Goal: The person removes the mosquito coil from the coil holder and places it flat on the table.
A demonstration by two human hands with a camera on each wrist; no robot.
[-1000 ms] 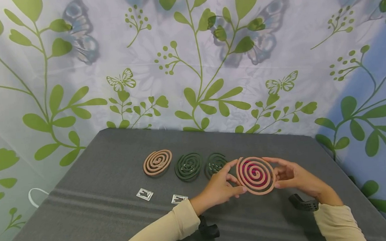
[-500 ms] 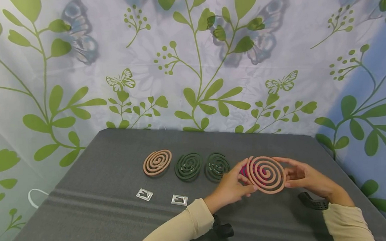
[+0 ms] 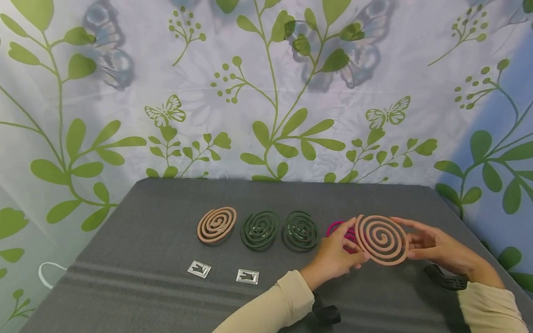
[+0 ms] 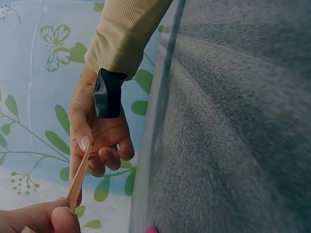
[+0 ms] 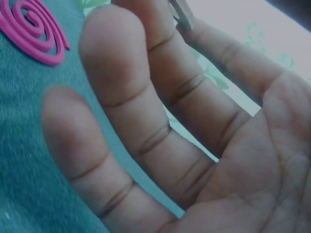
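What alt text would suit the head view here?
A left hand and right hand hold a tan mosquito coil by opposite edges above a gray table. Leftward lie a partly hidden pink coil, two dark green coils, another tan coil and two metal stands.

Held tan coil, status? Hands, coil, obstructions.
Left hand and right hand pinching opposite edges. Held tan coil raised above gray table. No contact with obstacles seen; pink coil partly hidden in head view.

High head view, close wrist views
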